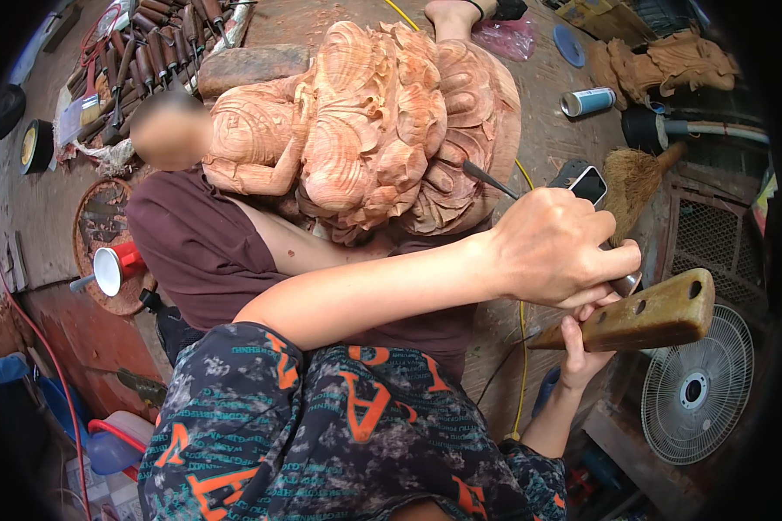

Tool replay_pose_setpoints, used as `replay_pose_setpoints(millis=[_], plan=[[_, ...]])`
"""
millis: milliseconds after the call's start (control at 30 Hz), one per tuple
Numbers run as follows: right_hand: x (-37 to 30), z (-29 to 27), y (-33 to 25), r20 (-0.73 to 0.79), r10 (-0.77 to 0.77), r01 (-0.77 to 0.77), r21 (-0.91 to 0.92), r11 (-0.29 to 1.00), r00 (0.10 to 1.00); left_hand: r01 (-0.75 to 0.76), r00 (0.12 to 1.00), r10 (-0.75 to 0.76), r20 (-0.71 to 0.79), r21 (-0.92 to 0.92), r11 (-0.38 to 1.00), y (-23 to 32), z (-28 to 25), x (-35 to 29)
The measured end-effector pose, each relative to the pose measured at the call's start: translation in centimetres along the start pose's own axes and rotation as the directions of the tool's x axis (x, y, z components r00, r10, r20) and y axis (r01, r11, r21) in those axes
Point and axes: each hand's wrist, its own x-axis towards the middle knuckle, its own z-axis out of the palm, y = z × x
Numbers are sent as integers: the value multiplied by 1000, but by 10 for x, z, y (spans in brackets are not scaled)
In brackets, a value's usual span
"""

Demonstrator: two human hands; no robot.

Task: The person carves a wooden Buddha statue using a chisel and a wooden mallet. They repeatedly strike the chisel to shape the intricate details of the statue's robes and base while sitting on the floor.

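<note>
Gripping a chisel (495, 181) in the left hand (552, 247) at three o'clock, with fingers curled tight round the handle. Angled blade-first toward ten o'clock, ending over the base of the carving (365, 122); hard to tell whether touching wood or just above it. Holding a mallet (669, 308) in the right hand (586, 347) near four o'clock, with thumb and fingers wrapped round the narrow part. Turned wide end toward three o'clock, pierced with holes, and close beside the chisel's butt; cannot tell whether in contact.

Lying on its side at twelve o'clock, in reddish wood: the carving, cut with folds and petals, base toward one o'clock. Just below, spread toward nine o'clock: maroon cloth (200, 252). Farther out at nine: a red cup (130, 260). At ten: a brush (87, 108); between ten and eleven, heaped wooden-handled tools (156, 52). At two: a can (587, 102) and a second carving (669, 65). Between two and three: a phone (590, 185) and broom (632, 184). At four: a fan (693, 389).
</note>
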Motion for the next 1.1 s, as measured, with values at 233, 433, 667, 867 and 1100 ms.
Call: replay_pose_setpoints(millis=[233,433,667,867,1100], plan=[[9,2,3,-28,-46,49,116,992,999,34,998,-27,-60,120,992,-5,12,1],[20,0,3,-20,48,-41,261,965,999,149,955,-123,-268,82,985,-5,9,22],[46,8,-21,-43,26,-19,152,988,999,279,898,-235,-372,67,958,-10,4,34],[60,-6,-31,3,-79,75,-344,936,997,347,846,-285,-451,60,936,-20,3,42],[62,8,-38,-8,-151,130,-468,874,989,376,854,-315,-415,72,924,-23,6,41]])
